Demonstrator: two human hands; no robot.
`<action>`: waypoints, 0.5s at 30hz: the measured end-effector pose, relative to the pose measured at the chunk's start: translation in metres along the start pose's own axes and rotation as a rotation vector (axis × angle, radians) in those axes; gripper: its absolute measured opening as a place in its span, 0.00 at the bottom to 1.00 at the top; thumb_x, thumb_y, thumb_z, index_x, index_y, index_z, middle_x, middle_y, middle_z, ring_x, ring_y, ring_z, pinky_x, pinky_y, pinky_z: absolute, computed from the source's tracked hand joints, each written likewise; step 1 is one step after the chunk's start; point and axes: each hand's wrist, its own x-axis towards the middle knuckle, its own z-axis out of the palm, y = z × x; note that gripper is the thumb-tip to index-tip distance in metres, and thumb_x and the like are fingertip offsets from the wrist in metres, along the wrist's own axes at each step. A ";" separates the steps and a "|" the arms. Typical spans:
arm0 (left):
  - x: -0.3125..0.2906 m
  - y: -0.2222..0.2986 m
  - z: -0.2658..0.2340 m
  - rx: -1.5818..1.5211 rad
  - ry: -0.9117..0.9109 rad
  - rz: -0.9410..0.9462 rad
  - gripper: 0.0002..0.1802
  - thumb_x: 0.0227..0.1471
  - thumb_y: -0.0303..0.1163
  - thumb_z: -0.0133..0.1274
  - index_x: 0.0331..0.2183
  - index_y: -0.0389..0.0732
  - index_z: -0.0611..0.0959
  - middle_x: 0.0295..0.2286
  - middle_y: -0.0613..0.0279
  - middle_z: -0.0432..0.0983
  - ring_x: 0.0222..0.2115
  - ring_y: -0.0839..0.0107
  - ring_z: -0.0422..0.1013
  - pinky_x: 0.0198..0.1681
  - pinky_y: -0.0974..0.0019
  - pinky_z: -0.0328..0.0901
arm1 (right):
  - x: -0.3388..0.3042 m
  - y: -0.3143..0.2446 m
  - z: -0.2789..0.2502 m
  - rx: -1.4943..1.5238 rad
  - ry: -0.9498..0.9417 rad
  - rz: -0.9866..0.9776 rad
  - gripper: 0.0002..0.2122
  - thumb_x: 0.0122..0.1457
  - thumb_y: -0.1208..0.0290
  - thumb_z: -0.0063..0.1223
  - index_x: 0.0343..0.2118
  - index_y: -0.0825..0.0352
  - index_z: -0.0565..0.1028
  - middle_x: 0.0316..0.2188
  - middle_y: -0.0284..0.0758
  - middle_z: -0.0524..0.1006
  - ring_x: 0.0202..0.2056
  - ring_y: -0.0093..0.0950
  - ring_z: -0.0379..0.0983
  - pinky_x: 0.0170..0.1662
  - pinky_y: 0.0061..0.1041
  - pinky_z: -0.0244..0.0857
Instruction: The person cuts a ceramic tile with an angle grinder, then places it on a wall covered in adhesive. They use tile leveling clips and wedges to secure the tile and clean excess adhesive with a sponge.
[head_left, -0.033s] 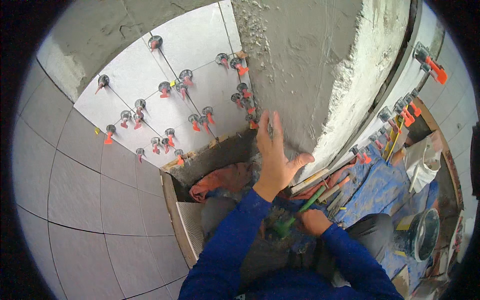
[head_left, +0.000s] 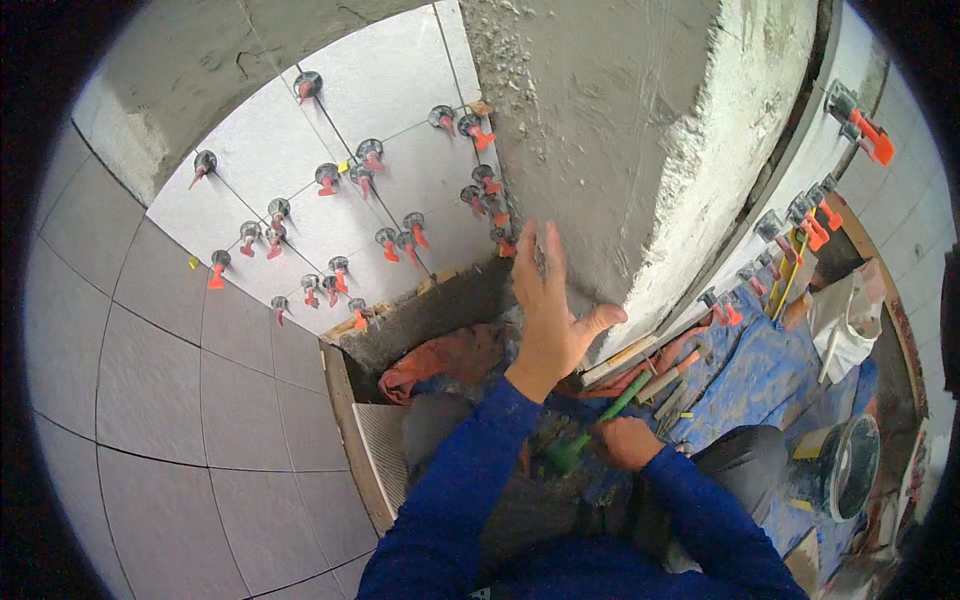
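My left hand (head_left: 550, 330) is raised with the fingers spread and the thumb out to the right. It holds nothing and is in front of the grey mortar-coated wall (head_left: 610, 130); whether it touches the wall is hard to tell. Lower and to the right, my right hand (head_left: 630, 443) is closed around a long green tool (head_left: 570, 453), whose lower end looks blurred and whose kind I cannot make out. White wall tiles (head_left: 270, 170) stand left of the mortar, with several red-handled tile levelling clips (head_left: 414, 222) along their joints.
Large grey tiles (head_left: 150, 400) cover the left side. At right, more red clips (head_left: 870, 140) line a tile edge above a blue tarp (head_left: 745, 370). A hammer (head_left: 672, 376), a white bag (head_left: 845, 320) and a dark bucket (head_left: 850, 470) lie there. A reddish cloth (head_left: 440, 360) is below the tiles.
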 end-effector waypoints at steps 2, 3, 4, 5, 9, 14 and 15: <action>-0.003 -0.002 0.001 0.064 -0.022 0.009 0.68 0.44 0.73 0.58 0.70 0.34 0.53 0.67 0.29 0.41 0.66 0.34 0.44 0.67 0.38 0.41 | -0.002 -0.003 -0.001 0.033 0.059 -0.020 0.14 0.59 0.60 0.57 0.46 0.59 0.79 0.30 0.46 0.82 0.32 0.47 0.80 0.36 0.47 0.75; -0.004 -0.003 0.000 0.090 -0.042 0.013 0.67 0.46 0.73 0.57 0.69 0.34 0.54 0.67 0.28 0.41 0.66 0.34 0.44 0.67 0.38 0.41 | -0.003 -0.004 -0.001 0.000 0.018 -0.003 0.14 0.59 0.60 0.57 0.46 0.59 0.80 0.30 0.46 0.82 0.32 0.47 0.81 0.36 0.47 0.75; -0.005 -0.003 0.000 0.100 -0.053 0.022 0.65 0.48 0.72 0.56 0.69 0.34 0.54 0.67 0.28 0.41 0.67 0.34 0.44 0.67 0.38 0.41 | -0.002 -0.004 -0.001 -0.020 0.006 0.005 0.14 0.59 0.60 0.57 0.45 0.59 0.80 0.30 0.46 0.82 0.32 0.47 0.81 0.36 0.47 0.75; -0.005 -0.003 0.000 0.110 -0.067 0.035 0.64 0.50 0.71 0.55 0.69 0.33 0.54 0.67 0.28 0.40 0.67 0.34 0.44 0.67 0.39 0.41 | -0.001 -0.005 0.000 -0.040 -0.052 0.034 0.14 0.59 0.60 0.57 0.45 0.59 0.80 0.30 0.46 0.82 0.32 0.47 0.81 0.36 0.47 0.75; -0.004 -0.001 0.004 0.121 -0.082 0.091 0.58 0.57 0.67 0.51 0.69 0.32 0.53 0.68 0.28 0.39 0.67 0.34 0.43 0.68 0.40 0.40 | -0.001 -0.007 -0.003 -0.082 -0.038 -0.007 0.14 0.59 0.61 0.57 0.45 0.59 0.80 0.29 0.45 0.82 0.31 0.45 0.81 0.36 0.45 0.75; -0.006 -0.003 0.007 0.124 -0.101 0.093 0.55 0.60 0.65 0.48 0.69 0.32 0.53 0.69 0.31 0.39 0.68 0.34 0.43 0.69 0.40 0.40 | -0.012 -0.017 -0.023 -0.071 0.115 -0.089 0.08 0.55 0.69 0.54 0.35 0.64 0.81 0.26 0.41 0.81 0.29 0.42 0.82 0.31 0.43 0.75; -0.007 -0.005 0.007 0.126 -0.101 0.091 0.55 0.60 0.65 0.48 0.69 0.32 0.53 0.69 0.31 0.39 0.68 0.34 0.43 0.69 0.40 0.40 | -0.015 -0.018 -0.028 -0.054 0.132 -0.094 0.08 0.56 0.69 0.54 0.37 0.64 0.80 0.27 0.41 0.81 0.29 0.42 0.82 0.31 0.43 0.75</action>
